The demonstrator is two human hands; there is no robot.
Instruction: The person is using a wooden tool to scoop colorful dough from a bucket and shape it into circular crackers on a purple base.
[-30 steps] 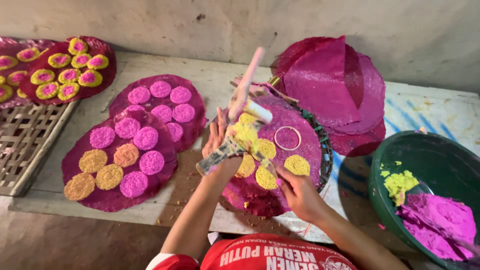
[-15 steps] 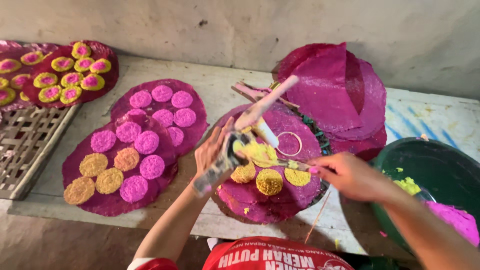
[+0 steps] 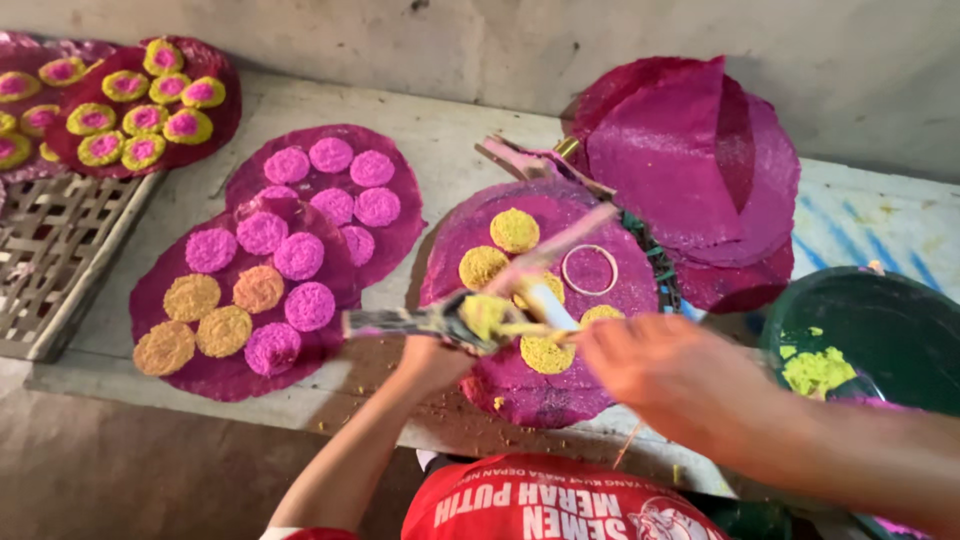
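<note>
My left hand (image 3: 432, 358) grips a flat stick tool (image 3: 400, 322) smeared with yellow paste and holds it level above the table's front edge. My right hand (image 3: 668, 372) is blurred; its fingertips are at the tool's yellow clump (image 3: 492, 314). Under both hands lies a round magenta sheet (image 3: 470, 230) carrying several yellow discs and a thin ring mould (image 3: 588, 269). A pale rod (image 3: 560, 245) slants across this sheet.
Two overlapping magenta sheets (image 3: 225, 375) at left hold pink and orange-yellow discs. More sheets with yellow-and-pink discs (image 3: 135, 100) lie far left above a woven tray (image 3: 50, 260). A stack of bare magenta sheets (image 3: 690, 160) sits at back right; a green basin (image 3: 870, 320) holds yellow paste.
My right hand has come back from the basin side to the tool. My left hand has dropped lower, and the tool now lies level instead of pointing up.
</note>
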